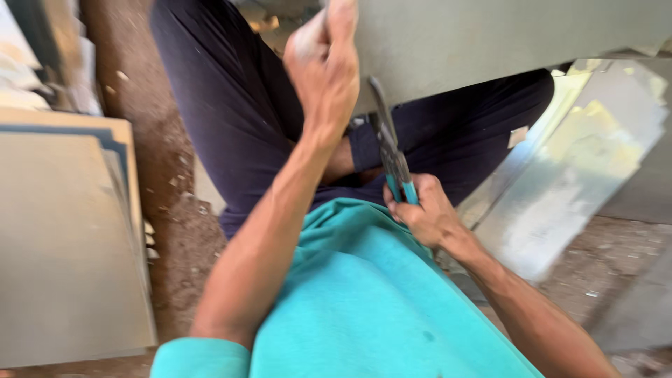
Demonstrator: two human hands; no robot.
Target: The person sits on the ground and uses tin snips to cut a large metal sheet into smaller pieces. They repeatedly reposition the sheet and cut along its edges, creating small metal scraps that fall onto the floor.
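We sit on the dirt floor [182,231] with our left hand [323,66] raised, its fingers [343,17] closed over the lower edge of a large grey tile [490,38] that leans above our knees, seemingly to keep it steady. Our right hand [423,210] sits low by our lap, fingers wrapped shut around the teal handles of a pair of pliers [392,150], whose dark nose points up to the tile's edge just beside the left hand, probably so the bite lands where the tile is braced. More grey tiles [66,238] lie stacked to the left, and pale broken pieces [567,175] lean at the right.
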